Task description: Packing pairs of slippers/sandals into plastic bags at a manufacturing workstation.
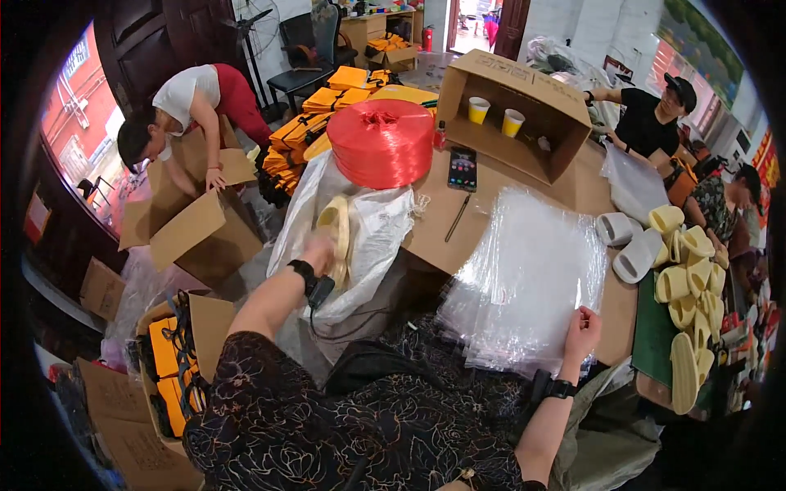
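The left hand point(321, 250) closes its grip on a pale yellow slipper point(336, 233), soft-looking and rounded, lifted over a white sack point(372, 225) with crinkled plastic walls. The right hand point(583, 327) pinches the near edge of a stack of clear bags point(524, 278), thin and glossy, lying flat on the brown surface point(446, 225). More slippers point(688, 278) crowd its right edge, a red twine spool point(382, 141) stands behind.

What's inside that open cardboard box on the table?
Inside the box stand two yellow cups, with a small pale item beside them. Its far corners are hidden by the walls.
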{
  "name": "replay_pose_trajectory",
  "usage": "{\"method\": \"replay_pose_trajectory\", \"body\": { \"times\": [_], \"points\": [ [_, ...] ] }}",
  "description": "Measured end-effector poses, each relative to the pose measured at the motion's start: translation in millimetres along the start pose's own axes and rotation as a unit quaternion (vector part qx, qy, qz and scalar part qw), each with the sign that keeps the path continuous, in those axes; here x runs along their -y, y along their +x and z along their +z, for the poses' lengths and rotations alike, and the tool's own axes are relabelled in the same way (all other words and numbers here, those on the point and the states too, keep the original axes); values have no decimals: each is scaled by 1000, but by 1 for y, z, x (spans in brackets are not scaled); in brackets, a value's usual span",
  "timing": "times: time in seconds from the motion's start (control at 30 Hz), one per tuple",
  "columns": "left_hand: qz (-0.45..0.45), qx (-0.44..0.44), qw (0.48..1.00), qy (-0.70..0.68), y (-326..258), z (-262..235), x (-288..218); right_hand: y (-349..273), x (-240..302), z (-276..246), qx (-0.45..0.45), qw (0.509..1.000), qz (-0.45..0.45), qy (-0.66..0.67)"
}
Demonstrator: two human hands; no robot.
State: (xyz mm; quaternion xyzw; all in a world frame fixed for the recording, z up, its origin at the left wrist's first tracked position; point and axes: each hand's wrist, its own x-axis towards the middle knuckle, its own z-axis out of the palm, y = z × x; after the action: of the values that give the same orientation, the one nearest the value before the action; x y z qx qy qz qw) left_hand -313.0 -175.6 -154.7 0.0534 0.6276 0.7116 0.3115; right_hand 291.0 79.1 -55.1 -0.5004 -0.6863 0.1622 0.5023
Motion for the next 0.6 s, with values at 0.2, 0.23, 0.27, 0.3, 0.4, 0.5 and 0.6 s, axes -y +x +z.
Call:
{"method": "replay_pose_trajectory", "body": {
  "times": [0.2, 0.23, 0.27, 0.3, 0.4, 0.5, 0.6],
  "points": [
    [13, -112, 683, 722, -13, -12, -14, -3, 1, 0, 2, 1000, 13, -7],
    [37, -111, 709, 695, -8, -47, 8, 3, 5, 4, 10, 1000, 9, 6],
    [-76, -77, 835, 539, -17, -38, 16, 2, 5, 5, 10, 1000, 17, 17],
    [-186, -41, 916, 354, -25, -28, 23, 2, 4, 6, 11, 999, 24, 27],
    [-150, 148, 910, 358, -103, 31, -42, -3, -7, -1, -1, 999, 42, 31],
    [-16, 291, 704, 648, -104, 3, -26, 3, -15, 2, -7, 1000, -7, -10],
    [107, 501, 705, 492, -144, 3, -13, 1, 2, -2, 10, 999, 26, -18]
  ]
}}
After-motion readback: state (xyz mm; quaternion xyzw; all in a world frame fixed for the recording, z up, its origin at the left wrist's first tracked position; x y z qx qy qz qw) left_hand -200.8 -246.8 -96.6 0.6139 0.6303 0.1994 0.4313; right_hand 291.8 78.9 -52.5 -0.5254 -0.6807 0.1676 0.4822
